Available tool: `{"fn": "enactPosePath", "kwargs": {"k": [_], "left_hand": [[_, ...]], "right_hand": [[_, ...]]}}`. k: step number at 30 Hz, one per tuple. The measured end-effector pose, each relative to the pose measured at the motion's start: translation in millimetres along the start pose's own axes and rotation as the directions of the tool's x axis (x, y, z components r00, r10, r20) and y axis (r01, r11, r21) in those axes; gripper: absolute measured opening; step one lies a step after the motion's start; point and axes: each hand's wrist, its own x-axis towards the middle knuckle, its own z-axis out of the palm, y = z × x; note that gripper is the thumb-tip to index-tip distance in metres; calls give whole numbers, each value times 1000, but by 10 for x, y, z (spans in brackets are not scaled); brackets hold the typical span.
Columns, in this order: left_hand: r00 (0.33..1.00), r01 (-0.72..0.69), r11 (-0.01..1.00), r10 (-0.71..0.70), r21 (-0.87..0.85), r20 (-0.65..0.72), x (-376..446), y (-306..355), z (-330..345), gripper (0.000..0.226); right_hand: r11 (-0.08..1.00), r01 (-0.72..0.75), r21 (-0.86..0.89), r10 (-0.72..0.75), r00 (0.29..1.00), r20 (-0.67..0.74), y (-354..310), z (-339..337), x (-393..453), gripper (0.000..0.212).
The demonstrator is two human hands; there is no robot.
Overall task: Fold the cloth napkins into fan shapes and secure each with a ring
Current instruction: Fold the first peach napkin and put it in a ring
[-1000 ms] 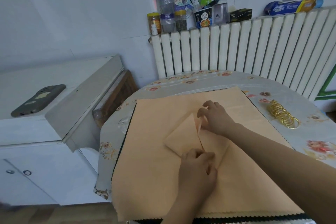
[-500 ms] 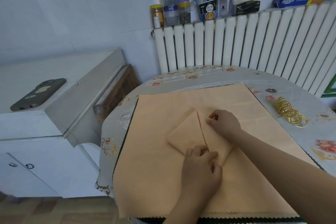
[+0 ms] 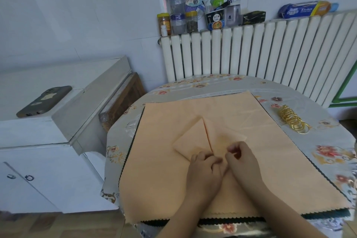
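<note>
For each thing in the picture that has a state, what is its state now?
Folded napkin: partly folded, lying on the spread peach cloths.
Left hand: pinching the napkin's near corner.
Right hand: fingers curled at the same corner.
Gold rings: piled on the table, untouched.
Phone: face down on the white cabinet.

Near corner of the folded napkin (image 3: 195, 141) under both hands; jar labels (image 3: 163, 23) too small to read.

White tiled wall (image 3: 77, 15), ribbed radiator (image 3: 270, 54) — white cabinet (image 3: 58, 141) left.
</note>
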Motion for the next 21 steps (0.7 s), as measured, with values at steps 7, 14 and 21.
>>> {"fn": "enactPosePath", "kwargs": {"k": [7,14,21], "left_hand": [[989,62,998,-59,-19,134,90,-23,-86,38],[955,-71,992,38,101,295,252,-17,-274,32],[928,-261,930,168,259,332,256,13,-261,29]], "right_hand": [[893,362,-267,-283,913,293,102,-110,-416,22],[561,625,-543,-586,763,273,-9,-31,-323,3],[434,671,-601,-607,711,356,155,-297,-204,13]]}}
